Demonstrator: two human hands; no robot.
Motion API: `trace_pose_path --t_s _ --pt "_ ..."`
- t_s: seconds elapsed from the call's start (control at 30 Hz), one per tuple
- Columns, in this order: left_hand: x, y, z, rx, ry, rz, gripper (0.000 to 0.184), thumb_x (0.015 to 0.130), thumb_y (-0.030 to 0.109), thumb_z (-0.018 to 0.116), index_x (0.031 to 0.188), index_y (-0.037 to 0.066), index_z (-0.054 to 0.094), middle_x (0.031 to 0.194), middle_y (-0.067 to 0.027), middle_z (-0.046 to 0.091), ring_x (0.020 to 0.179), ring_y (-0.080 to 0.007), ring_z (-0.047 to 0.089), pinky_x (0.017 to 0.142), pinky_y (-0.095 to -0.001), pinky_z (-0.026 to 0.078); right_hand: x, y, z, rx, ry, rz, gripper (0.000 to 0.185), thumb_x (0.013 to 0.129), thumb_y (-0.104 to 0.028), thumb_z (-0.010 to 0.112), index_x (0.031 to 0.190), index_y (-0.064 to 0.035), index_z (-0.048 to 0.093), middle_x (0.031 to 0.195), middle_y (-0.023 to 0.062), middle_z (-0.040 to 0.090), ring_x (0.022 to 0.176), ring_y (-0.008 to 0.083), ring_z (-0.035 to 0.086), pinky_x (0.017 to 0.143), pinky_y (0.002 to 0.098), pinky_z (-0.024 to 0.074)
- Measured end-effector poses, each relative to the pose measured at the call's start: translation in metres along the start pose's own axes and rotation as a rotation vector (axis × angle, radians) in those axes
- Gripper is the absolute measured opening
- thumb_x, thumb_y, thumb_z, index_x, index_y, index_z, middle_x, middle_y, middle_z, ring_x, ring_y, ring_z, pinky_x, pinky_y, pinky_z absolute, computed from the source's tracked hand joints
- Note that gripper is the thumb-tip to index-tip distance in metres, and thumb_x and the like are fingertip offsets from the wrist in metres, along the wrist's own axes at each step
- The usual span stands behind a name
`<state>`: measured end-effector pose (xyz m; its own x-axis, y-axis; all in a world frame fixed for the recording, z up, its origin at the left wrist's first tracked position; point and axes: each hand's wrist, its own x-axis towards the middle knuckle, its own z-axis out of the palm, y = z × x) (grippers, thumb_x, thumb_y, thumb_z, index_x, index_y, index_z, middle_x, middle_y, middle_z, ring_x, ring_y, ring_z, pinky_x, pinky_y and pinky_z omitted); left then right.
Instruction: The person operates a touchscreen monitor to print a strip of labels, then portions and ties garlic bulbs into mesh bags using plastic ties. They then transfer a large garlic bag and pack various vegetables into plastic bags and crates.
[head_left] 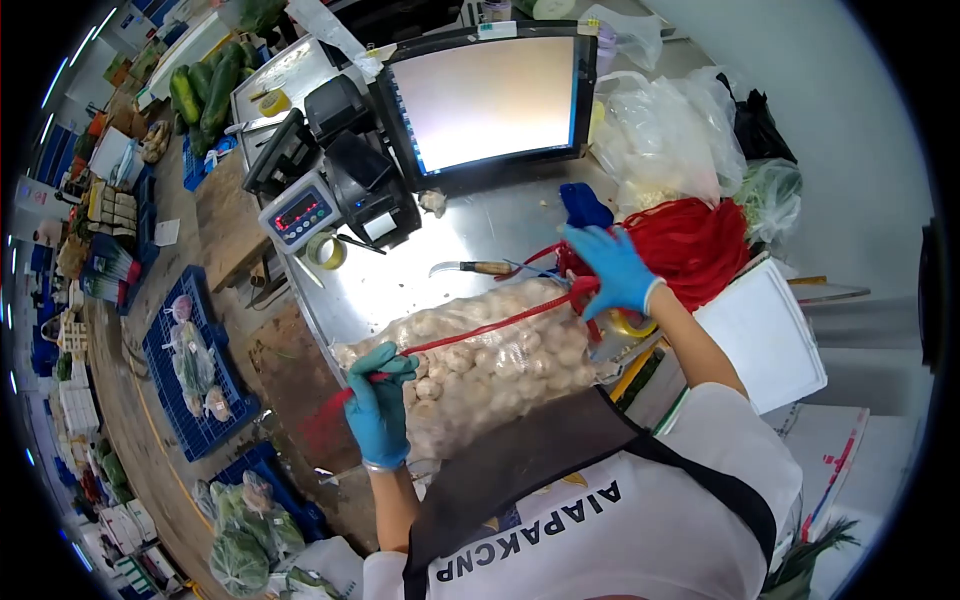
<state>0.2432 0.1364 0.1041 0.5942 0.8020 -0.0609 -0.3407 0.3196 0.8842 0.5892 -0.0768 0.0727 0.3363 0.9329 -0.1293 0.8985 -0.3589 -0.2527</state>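
Observation:
A large see-through bag of garlic bulbs (480, 360) lies on the metal table against my apron. My left hand (380, 405), in a blue glove, is closed on a red mesh strip (490, 328) at the bag's left end. This strip runs nearly straight over the bag to my right hand (615, 272). Also gloved in blue, the right hand has its fingers spread, with the strip touching near the thumb. Beyond it lies a heap of red mesh netting (690, 245). A curved knife with a wooden handle (490, 267) rests behind the bag.
A monitor (485, 105) stands at the back, with a scale display (300, 212) and a black printer (370, 185) to its left. Plastic bags (660, 130) crowd the back right. A white foam box (765, 335) is on the right; blue pallets (200, 360) lie left on the floor.

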Motion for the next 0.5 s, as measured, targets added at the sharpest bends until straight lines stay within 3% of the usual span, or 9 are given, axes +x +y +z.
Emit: trace_pose_path --t_s 0.03,0.07,0.1,0.13,0.2,0.3,0.4,0.47,0.5 --pt "0.003 0.007 0.009 -0.009 -0.031 -0.004 0.045 0.103 0.041 0.038 0.105 0.000 0.058 0.089 -0.0105 0.063 0.080 -0.0219 0.062 0.073 -0.0334 0.051 -0.024 0.018 0.016 -0.138 0.048 0.140 0.115 0.059 -0.045 0.085 0.152 -0.0181 0.023 0.146 0.0109 0.042 0.135 0.0311 0.037 0.113 0.0558 0.0155" --pt "0.007 0.016 0.021 -0.017 -0.064 -0.008 0.046 0.104 0.041 0.037 0.098 0.002 0.059 0.079 -0.0078 0.061 0.071 -0.0188 0.059 0.067 -0.0307 0.050 -0.038 0.042 0.038 -0.206 0.066 0.271 0.114 0.059 -0.039 0.084 0.153 -0.0178 0.022 0.148 0.0087 0.040 0.136 0.0290 0.038 0.112 0.0588 0.0154" --pt "0.013 0.027 0.041 -0.055 -0.179 0.074 0.049 0.104 0.043 0.033 0.075 0.007 0.051 0.057 -0.0030 0.047 0.049 -0.0150 0.042 0.050 -0.0275 0.040 -0.052 0.081 0.072 -0.246 0.097 0.356 0.109 0.064 -0.032 0.082 0.153 -0.0206 0.020 0.150 0.0049 0.038 0.137 0.0268 0.037 0.113 0.0568 0.0140" --pt "0.016 0.041 0.060 -0.024 -0.233 0.176 0.049 0.104 0.042 0.033 0.067 0.011 0.043 0.048 -0.0001 0.036 0.042 -0.0125 0.030 0.043 -0.0260 0.032 -0.062 0.096 0.080 -0.220 0.127 0.395 0.104 0.065 -0.026 0.081 0.152 -0.0230 0.025 0.147 0.0047 0.042 0.135 0.0231 0.040 0.114 0.0550 0.0157" --pt "0.019 0.064 0.081 -0.094 -0.240 0.357 0.048 0.105 0.040 0.033 0.067 0.012 0.044 0.045 0.0016 0.032 0.040 -0.0108 0.026 0.041 -0.0249 0.028 -0.063 0.143 0.125 -0.358 0.307 0.357 0.097 0.064 -0.024 0.081 0.148 -0.0237 0.034 0.143 0.0047 0.045 0.133 0.0232 0.041 0.114 0.0521 0.0177" --pt "0.010 0.072 0.066 -0.001 -0.157 0.476 0.046 0.105 0.037 0.035 0.067 0.014 0.043 0.045 0.0019 0.034 0.039 -0.0104 0.025 0.041 -0.0243 0.026 -0.048 0.130 0.103 -0.140 0.294 0.456 0.085 0.069 -0.018 0.076 0.145 -0.0249 0.038 0.138 0.0023 0.049 0.131 0.0208 0.043 0.114 0.0498 0.0188" --pt "-0.006 0.078 0.047 0.042 -0.186 0.451 0.043 0.105 0.034 0.039 0.067 0.013 0.041 0.052 0.0036 0.038 0.045 -0.0090 0.030 0.044 -0.0242 0.028 -0.046 0.134 0.112 -0.142 0.311 0.462 0.082 0.071 -0.015 0.074 0.144 -0.0247 0.039 0.137 0.0028 0.049 0.129 0.0210 0.044 0.114 0.0497 0.0205" --pt "-0.019 0.097 0.039 0.133 0.696 0.527 0.036 0.101 0.029 0.047 0.069 0.013 0.045 0.062 0.0003 0.045 0.055 -0.0109 0.040 0.053 -0.0274 0.036 -0.046 0.147 0.117 -0.213 0.292 0.498 0.077 0.071 -0.019 0.075 0.141 -0.0241 0.043 0.135 0.0039 0.050 0.126 0.0230 0.046 0.111 0.0528 0.0243" --pt "-0.032 0.129 0.028 0.155 0.663 0.719 0.030 0.099 0.024 0.050 0.073 0.011 0.044 0.068 0.0039 0.037 0.063 -0.0113 0.039 0.057 -0.0293 0.035 -0.044 0.146 0.111 -0.226 0.252 0.538 0.077 0.070 -0.021 0.075 0.140 -0.0239 0.044 0.135 0.0041 0.050 0.126 0.0239 0.047 0.110 0.0538 0.0255"
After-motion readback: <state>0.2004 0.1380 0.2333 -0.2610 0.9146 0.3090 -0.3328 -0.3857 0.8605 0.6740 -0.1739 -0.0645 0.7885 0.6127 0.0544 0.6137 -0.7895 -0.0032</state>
